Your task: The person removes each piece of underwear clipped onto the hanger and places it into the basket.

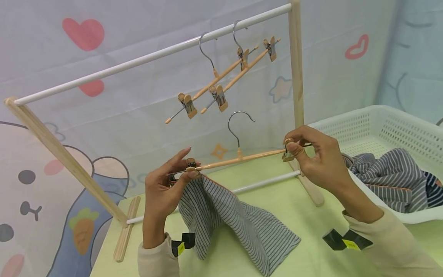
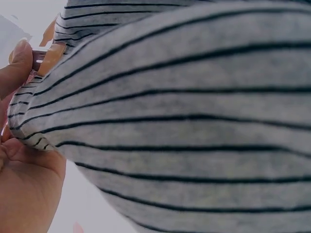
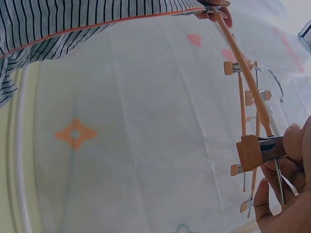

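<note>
A clip hanger (image 1: 257, 156) with an orange bar and metal hook is held level between both hands, below the rack's top bar. My left hand (image 1: 160, 190) pinches the clip at its left end, thumb in front. From that clip a grey garment with dark stripes (image 1: 238, 219) hangs by one corner, its lower part reaching down to the table; in the left wrist view the striped cloth (image 2: 184, 116) covers most of the picture. My right hand (image 1: 320, 159) pinches the right clip (image 3: 250, 153), which has no cloth in it.
Behind the hands stands a wooden rack with a white top bar (image 1: 155, 57). Two more clip hangers (image 1: 225, 73) hang from it. At the right, a white perforated basket (image 1: 415, 136) holds striped clothes (image 1: 391, 177). The table (image 1: 304, 238) is pale green.
</note>
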`<state>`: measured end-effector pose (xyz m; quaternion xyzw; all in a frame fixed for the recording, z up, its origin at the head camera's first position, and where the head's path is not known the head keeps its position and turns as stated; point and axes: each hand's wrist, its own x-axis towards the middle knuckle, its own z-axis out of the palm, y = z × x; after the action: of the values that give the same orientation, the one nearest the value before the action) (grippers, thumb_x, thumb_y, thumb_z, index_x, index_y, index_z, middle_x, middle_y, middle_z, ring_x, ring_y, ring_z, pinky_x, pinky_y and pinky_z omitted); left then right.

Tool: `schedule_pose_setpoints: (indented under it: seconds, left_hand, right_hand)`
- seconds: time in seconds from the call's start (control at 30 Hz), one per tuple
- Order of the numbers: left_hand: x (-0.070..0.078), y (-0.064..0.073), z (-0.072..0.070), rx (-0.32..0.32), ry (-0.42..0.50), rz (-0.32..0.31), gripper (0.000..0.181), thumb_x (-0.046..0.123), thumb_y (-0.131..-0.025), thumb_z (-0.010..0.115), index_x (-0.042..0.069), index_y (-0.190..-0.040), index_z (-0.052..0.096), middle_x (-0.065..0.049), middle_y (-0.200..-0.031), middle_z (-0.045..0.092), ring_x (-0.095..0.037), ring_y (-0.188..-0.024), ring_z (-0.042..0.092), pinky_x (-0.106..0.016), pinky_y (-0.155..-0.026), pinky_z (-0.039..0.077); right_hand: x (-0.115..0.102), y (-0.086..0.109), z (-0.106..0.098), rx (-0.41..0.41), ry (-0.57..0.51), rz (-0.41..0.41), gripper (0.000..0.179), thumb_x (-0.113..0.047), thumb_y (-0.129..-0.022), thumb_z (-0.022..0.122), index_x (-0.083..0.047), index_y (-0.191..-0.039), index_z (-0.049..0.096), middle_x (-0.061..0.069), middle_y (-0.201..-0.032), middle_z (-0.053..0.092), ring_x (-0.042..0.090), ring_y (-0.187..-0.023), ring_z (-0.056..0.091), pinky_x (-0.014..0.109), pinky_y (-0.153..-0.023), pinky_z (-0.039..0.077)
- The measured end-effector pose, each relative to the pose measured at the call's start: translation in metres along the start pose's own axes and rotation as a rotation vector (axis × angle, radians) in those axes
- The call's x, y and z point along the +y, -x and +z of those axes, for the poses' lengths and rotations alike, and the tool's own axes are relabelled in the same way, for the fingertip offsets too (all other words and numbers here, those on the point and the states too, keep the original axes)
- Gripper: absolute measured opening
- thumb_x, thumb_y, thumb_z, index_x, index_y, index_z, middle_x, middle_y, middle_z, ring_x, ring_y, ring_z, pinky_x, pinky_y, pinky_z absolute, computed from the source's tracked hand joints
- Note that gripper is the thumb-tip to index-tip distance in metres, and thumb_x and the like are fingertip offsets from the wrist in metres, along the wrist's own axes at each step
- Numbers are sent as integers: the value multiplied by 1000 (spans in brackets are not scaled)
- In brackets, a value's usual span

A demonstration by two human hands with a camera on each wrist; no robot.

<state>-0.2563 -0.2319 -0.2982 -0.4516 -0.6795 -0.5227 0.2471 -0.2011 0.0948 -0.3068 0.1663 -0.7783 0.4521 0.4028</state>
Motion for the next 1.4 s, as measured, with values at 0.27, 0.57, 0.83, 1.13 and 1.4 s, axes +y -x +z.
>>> schedule_pose_setpoints:
  seconds: [0.27,0.57,0.83,1.13,1.4]
  left_hand:
    - [2,0,1,4,14,-54,43,-12,-87,66,6,-126,68,15,-104,74,-6,-96,72,-14,-48,43]
    - [2,-2,4,4,14,-60,40,-9,-89,65,5,-126,68,14,-103,73,-5,-96,71,-22,-40,33]
    - [0,-2,4,10,-7,-49,30,4,-95,65,4,-125,69,11,-103,72,-6,-95,72,-16,-44,40]
    - [3,-2,5,43,-88,-45,21,12,-95,67,2,-113,73,9,-107,68,-3,-92,70,-20,-47,41]
    - [7,-4,11,66,-85,-67,14,8,-93,69,3,-105,73,11,-99,67,-3,-83,65,-23,-43,29]
  right_hand:
    - [-2,1,2,27,16,-7,12,3,-89,68,-9,-91,70,-19,-86,62,1,-76,51,17,-73,39]
    - [2,1,3,51,-10,-31,6,2,-89,69,-4,-91,69,-20,-86,62,-2,-80,54,16,-74,39]
    - [3,-1,1,44,-3,-57,14,6,-88,68,-6,-93,70,-17,-87,61,-4,-83,55,16,-76,40]
    - [3,-2,1,67,34,-106,19,8,-84,69,-6,-97,71,-11,-86,65,-8,-87,55,20,-84,39]
    - [5,-2,0,73,52,-138,23,10,-84,69,-2,-103,71,6,-89,68,-9,-91,55,15,-83,42]
